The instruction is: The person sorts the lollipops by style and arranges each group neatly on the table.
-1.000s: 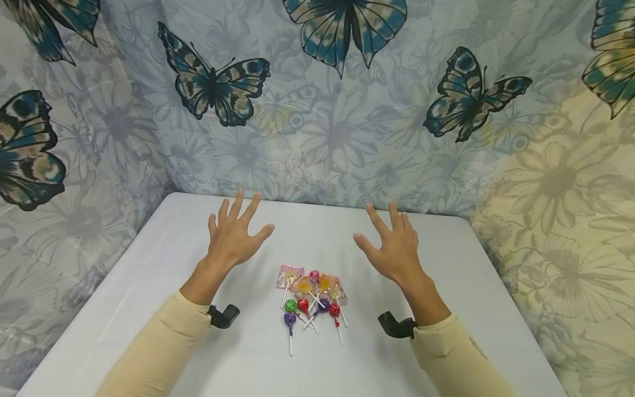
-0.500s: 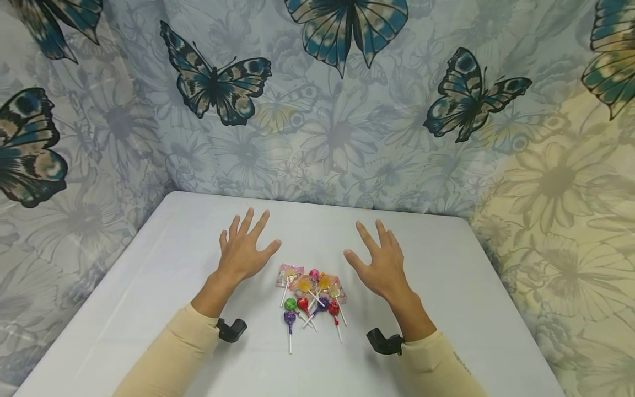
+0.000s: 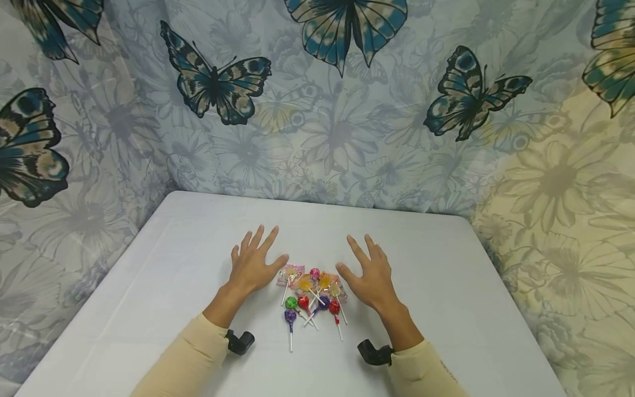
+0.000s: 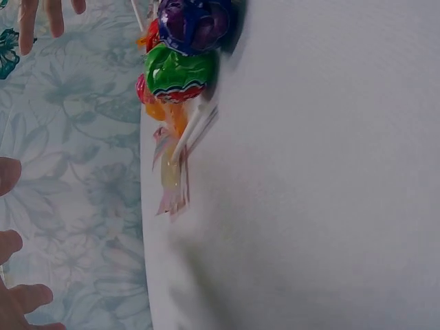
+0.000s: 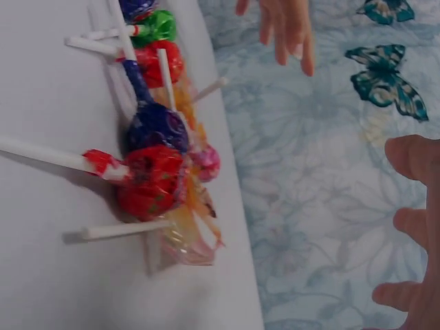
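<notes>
The wrapped lollipops lie clustered on the white counter, with the left hand just left of the cluster and the right hand just right of it, both empty and spread wide, the dark marking along the right sleeve too small to read.

Left hand: left of frame centre; back uppermost, fingers spread and extended up and rightward, thumb out to the right.
Right hand: right of frame centre; fingers spread, pointing up and leftward, thumb out to the left.
Left forearm: beige-sleeved, slanting from bottom left; wrist bare.
Right forearm: likewise sleeved, slanting from bottom right; wrist bare.
</notes>
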A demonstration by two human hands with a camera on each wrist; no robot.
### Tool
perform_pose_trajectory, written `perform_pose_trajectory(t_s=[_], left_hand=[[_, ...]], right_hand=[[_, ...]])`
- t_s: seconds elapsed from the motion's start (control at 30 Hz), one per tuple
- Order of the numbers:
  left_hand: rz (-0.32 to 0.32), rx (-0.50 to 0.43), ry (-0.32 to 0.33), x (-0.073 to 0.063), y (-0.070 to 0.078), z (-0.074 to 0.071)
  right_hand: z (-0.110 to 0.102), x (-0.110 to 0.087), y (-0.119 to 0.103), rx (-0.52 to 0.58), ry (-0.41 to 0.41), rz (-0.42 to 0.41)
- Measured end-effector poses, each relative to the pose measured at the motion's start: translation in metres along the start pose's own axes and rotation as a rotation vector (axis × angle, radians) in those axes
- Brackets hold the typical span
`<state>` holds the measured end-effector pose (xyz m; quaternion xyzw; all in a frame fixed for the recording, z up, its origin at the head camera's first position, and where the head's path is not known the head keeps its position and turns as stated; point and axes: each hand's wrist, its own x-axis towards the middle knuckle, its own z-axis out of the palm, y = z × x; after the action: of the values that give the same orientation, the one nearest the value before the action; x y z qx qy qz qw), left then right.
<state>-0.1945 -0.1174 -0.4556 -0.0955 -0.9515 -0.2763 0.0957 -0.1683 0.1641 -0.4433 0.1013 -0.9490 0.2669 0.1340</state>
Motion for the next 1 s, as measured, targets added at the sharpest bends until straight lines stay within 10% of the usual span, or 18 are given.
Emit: perform_pose_trajectory(t_s=[1.0], left_hand=[[-0.034,-0.133,-0.091,-0.021,-0.017,0.051]], right_hand=[[0.056,-0.022,0.011,0.139,-0.112,0.074]])
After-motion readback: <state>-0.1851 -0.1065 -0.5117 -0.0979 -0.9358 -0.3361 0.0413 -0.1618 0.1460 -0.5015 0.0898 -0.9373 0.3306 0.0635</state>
